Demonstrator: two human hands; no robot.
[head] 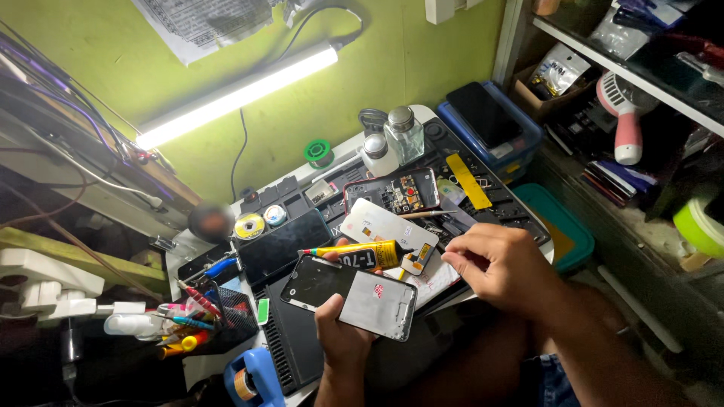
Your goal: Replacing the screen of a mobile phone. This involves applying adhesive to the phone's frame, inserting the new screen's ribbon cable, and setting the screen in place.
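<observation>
- While the left hand (341, 332) grips the phone screen panel (349, 294) by its lower edge, thumb over the face and fingers underneath, clamped on it, the panel hangs tilted above the front of the work mat (298, 339); held only at one edge, I judge that thin glass could flex or slip and crack on the cluttered bench below.
- At far left, the mesh pen holder (226, 313) bristles with bright-handled tools, and a blue tape dispenser (253, 377) sits just under it; an elbow swing that way could tip the holder.
- Panel itself: flat, rounded corners, glossy black glass at one end, matt silver-grey backing at the other with a small red mark.
- Just above it lies the yellow glue tube (362, 256), soft and crimped, with a thin red nozzle pointing left; if uncapped, which I cannot tell, glue could smear the nearby dark phone (290, 241).
- Further back, an opened phone (392, 192) shows its circuit boards inside a red frame; loose small parts around it could be knocked off the mat.
- Behind that stand two clear bottles with metal caps (400, 132); they look tippable if jostled.
- The right hand (501, 264) is curled, fingers drawn together near the tube's end; whether it pinches anything, I cannot tell.
</observation>
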